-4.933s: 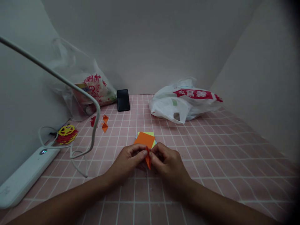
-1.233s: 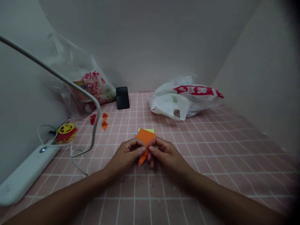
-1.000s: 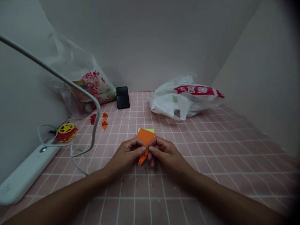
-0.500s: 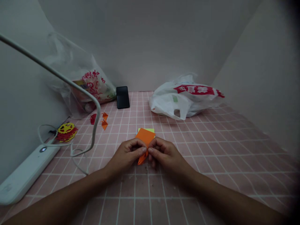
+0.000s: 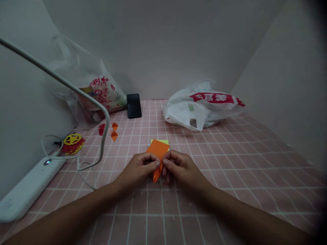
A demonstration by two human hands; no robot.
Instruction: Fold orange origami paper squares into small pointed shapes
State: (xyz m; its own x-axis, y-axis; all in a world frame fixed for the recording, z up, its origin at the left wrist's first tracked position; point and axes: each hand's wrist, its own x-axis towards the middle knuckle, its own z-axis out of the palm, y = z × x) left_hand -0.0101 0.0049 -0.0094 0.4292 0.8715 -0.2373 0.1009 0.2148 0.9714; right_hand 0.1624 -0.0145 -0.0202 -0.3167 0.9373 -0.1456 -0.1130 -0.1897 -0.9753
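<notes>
A small folded piece of orange paper (image 5: 157, 174) is pinched between my two hands, its pointed end hanging toward me. My left hand (image 5: 139, 167) grips it from the left with thumb and forefinger. From the right, my right hand (image 5: 180, 166) pinches it close to the other thumb. Just beyond the fingertips lie flat orange paper sheets (image 5: 158, 147), with a yellow sheet (image 5: 164, 141) showing underneath. The fingers hide part of the folded piece. Further left sit two small folded orange paper shapes (image 5: 114, 135) and a red folded one (image 5: 101, 129).
A white power strip (image 5: 28, 192) with a cable (image 5: 99, 102) arching over the left side. Yellow and red cut-out shapes (image 5: 73, 143) are stacked by it. At the back are a black phone (image 5: 134, 106), a clear plastic bag (image 5: 84, 81) and a white plastic bag (image 5: 184, 109).
The pointed end of the folded orange paper has turned slightly right and downward. Both hands keep their pinch in nearly the same place.
</notes>
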